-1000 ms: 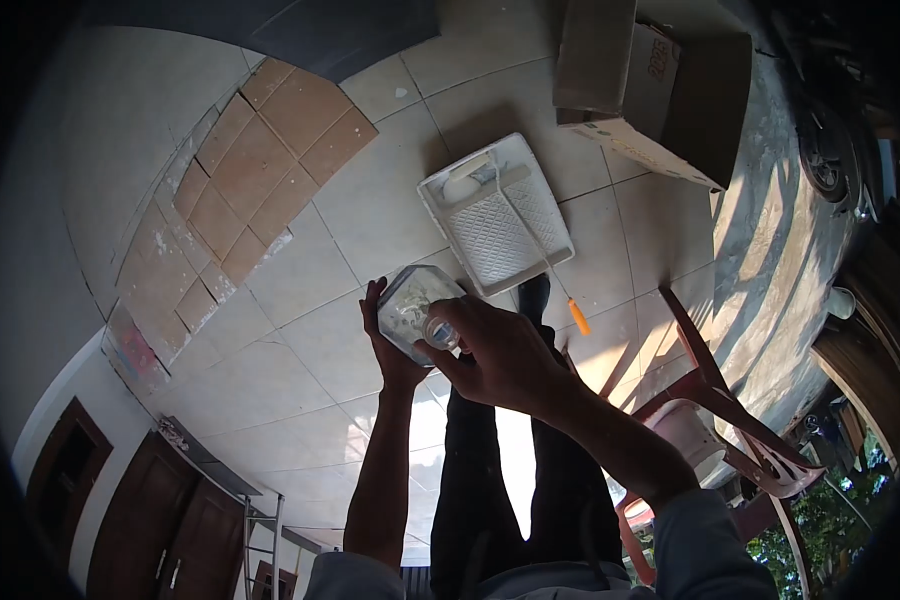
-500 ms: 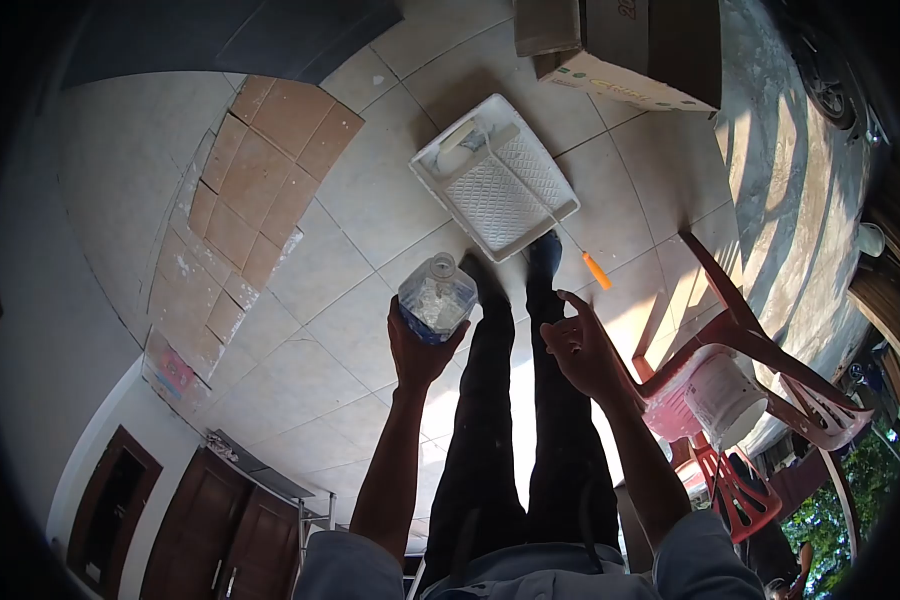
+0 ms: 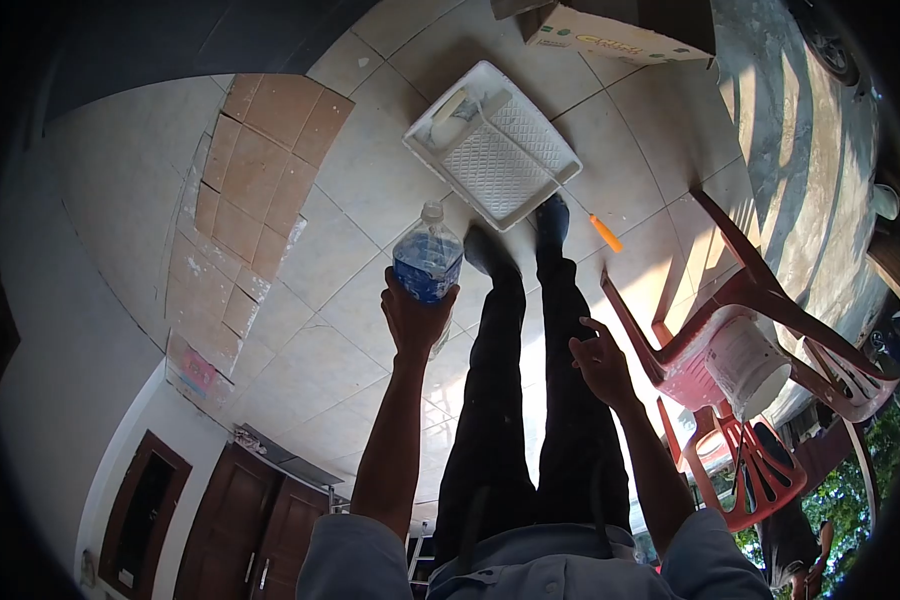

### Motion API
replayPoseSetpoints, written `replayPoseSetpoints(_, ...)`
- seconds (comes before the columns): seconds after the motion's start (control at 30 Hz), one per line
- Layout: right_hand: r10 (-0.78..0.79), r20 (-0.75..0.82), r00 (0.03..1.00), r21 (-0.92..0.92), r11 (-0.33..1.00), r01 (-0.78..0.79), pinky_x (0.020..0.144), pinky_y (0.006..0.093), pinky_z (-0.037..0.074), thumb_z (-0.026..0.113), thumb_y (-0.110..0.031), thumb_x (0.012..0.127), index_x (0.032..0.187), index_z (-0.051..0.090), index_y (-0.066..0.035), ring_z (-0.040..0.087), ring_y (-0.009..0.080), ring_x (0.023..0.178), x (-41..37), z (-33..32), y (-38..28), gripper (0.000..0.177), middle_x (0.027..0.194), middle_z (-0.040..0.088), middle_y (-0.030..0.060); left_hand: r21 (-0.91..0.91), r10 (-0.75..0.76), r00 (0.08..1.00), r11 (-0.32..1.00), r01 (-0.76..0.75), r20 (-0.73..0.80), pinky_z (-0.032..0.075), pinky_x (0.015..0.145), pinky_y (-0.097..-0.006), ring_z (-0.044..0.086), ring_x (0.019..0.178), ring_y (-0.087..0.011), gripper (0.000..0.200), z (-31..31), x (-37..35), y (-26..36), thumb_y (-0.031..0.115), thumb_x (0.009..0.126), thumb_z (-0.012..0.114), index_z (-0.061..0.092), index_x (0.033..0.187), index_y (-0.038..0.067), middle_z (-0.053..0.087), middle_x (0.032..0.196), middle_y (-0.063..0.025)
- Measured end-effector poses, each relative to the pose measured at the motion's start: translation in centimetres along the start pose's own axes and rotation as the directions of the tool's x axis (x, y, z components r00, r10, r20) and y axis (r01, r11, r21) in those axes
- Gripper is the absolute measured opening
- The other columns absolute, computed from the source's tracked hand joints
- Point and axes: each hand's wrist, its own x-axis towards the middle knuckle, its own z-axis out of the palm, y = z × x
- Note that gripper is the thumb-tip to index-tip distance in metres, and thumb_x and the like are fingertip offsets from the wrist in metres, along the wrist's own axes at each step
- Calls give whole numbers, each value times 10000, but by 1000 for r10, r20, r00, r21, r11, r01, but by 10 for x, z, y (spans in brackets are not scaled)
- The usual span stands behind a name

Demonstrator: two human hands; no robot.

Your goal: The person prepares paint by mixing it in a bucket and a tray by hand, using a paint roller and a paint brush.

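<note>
A clear plastic bottle [image 3: 428, 262] with a blue label and white residue is held by my left hand [image 3: 416, 312], its fingers wrapped round the lower part. The bottle's neck points up and away from me. My right hand [image 3: 602, 368] hangs over my right leg, fingers apart and holding nothing. Beyond my feet, a white paint tray [image 3: 500, 165] lies on the tiles. Across it rests a roller [image 3: 458, 113] whose orange handle [image 3: 605, 233] sticks out over the right edge.
A cardboard box [image 3: 620, 38] stands at the top. On the right, a white bucket [image 3: 745, 368] sits on a red plastic chair [image 3: 695, 375], with another chair [image 3: 750, 475] behind. Cardboard sheets [image 3: 260, 170] cover floor at the left. A person's arm shows at lower right.
The bottle has tilted more upright in my left hand. My right hand has moved slightly right and lower. The view has shifted, so the tray and box appear higher.
</note>
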Motion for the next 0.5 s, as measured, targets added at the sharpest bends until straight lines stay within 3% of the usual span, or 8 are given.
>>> replayPoseSetpoints(0.33, 30, 26, 999, -11, 1000, -30, 737, 325, 514, 620, -268, 910, 1268, 483, -99, 677, 201, 742, -1, 2, 7, 420, 773, 662, 85, 39, -66, 997, 997, 64, 50, 443, 893, -542, 535, 1011, -470, 989, -1, 9, 13, 374, 609, 841, 252, 1319, 18, 522, 1049, -340)
replayPoseSetpoints(0.5, 28, 36, 999, -9, 1000, -27, 737, 324, 515, 622, -273, 910, 1259, 489, -102, 679, 201, 749, 0, 2, 11, 410, 781, 664, 82, 112, -113, 992, 988, 107, 50, 462, 881, -523, 565, 1003, -452, 939, -1, 11, 21, 403, 594, 838, 309, 1263, 10, 559, 1060, -295)
